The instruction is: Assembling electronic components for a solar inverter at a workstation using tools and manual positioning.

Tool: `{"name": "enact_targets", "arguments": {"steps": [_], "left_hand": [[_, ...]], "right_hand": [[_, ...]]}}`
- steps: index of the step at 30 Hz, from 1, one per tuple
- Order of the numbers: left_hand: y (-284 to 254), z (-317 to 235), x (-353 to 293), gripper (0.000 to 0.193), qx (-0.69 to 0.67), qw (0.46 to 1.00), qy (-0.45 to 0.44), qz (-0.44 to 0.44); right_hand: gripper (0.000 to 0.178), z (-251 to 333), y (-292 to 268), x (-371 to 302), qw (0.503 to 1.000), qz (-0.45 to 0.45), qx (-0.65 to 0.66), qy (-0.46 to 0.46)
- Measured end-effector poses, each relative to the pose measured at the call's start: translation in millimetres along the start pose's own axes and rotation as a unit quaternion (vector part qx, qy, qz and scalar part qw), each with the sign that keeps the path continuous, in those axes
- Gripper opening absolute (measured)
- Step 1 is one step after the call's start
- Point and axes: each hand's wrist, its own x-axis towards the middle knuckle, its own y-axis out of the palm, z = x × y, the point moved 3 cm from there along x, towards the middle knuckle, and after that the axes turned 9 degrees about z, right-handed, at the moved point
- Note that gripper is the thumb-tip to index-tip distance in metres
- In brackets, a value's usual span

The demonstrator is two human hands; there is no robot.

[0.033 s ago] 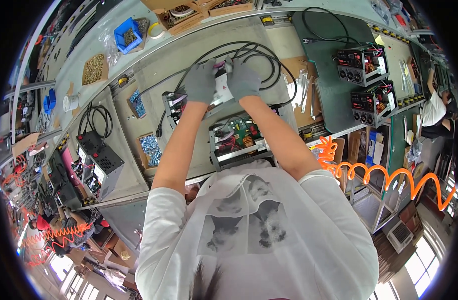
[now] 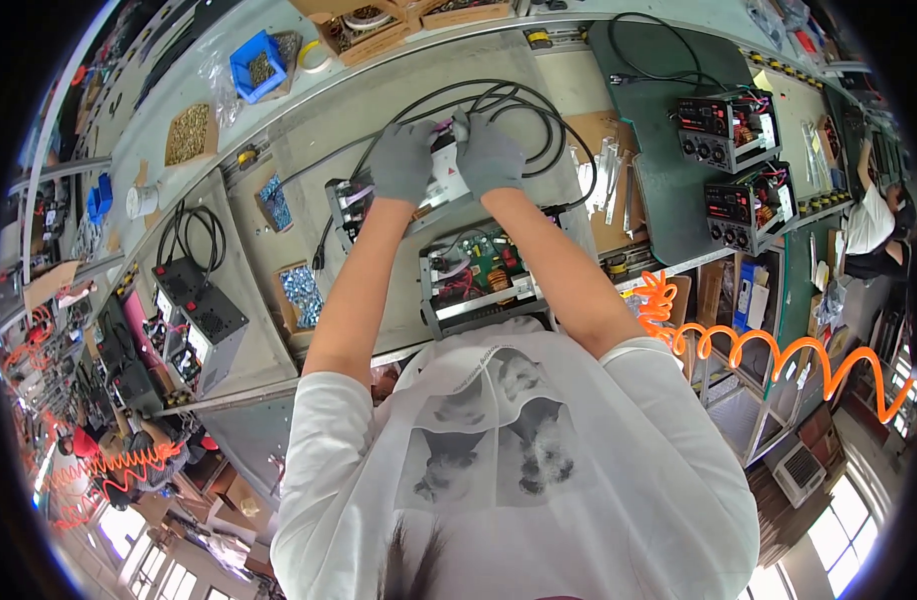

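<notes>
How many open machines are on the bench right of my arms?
2: a far machine and a near machine just below it, both along the right of the green board. None looks hidden.

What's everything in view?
Far open electronics unit: one, black/white, centre
Near open electronics unit: one, black/silver, centre
Other open units: two, black, right
Vented cases: at least two, black, left
Power cables: several, black, centre, sides
Plastic bins: two, blue, left
Cardboard hardware trays: several, brown, left
Metal strips: several, silver, right
Coiled hoses: several, orange, both sides
Co-worker: at least one, white top, right
Left hand: one, grey-gloved, centre
Right hand: one, grey-gloved, centre
</notes>
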Motion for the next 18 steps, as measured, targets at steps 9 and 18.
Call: {"name": "enact_targets", "arguments": {"steps": [9,18], "left_hand": [[-6,-12,12,0.025,0.125,0.987,0.068,0.081],[-5,-17,7,0.023,0.119,0.99,0.018,0.079]], "right_hand": [[0.039,-9,-2,3,0.999,-0.021,0.032,-0.004],[0.046,-20,-3,4,0.987,-0.045,0.157,0.001]]}}
